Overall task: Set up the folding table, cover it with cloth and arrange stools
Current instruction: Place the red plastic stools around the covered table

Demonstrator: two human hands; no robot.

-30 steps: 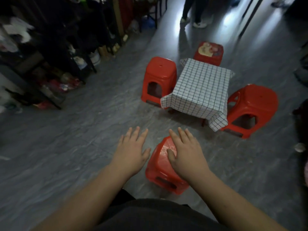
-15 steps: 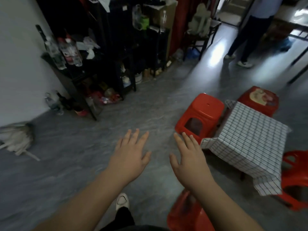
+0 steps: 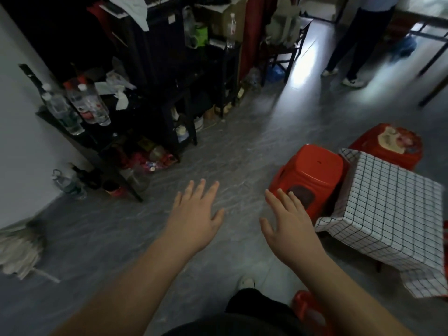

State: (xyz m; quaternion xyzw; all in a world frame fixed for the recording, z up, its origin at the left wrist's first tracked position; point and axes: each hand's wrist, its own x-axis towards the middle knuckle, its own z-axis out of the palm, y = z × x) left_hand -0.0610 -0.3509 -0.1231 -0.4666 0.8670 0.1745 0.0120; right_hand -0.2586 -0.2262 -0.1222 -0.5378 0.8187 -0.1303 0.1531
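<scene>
Holding nothing: left hand point(image 3: 194, 219) and right hand point(image 3: 288, 229) splayed flat above the floor point(image 3: 218, 151). Got checked cloth point(image 3: 388, 202) draped, red stool point(image 3: 312, 170) just beside it.

The setting is an indoor living or storage room in a lived-in, informal space. Indicators: grey floor point(image 3: 218, 146); black shelving point(image 3: 169, 69) along the wall, loaded with plastic bottles point(image 3: 89, 105) and a cardboard box point(image 3: 218, 18); a mop point(image 3: 19, 248) lying by the white wall; a backpack point(image 3: 283, 27) on a chair point(image 3: 291, 52); red plastic stool point(image 3: 312, 170) just beside a checked cloth point(image 3: 392, 209) draped at stool height.
</scene>
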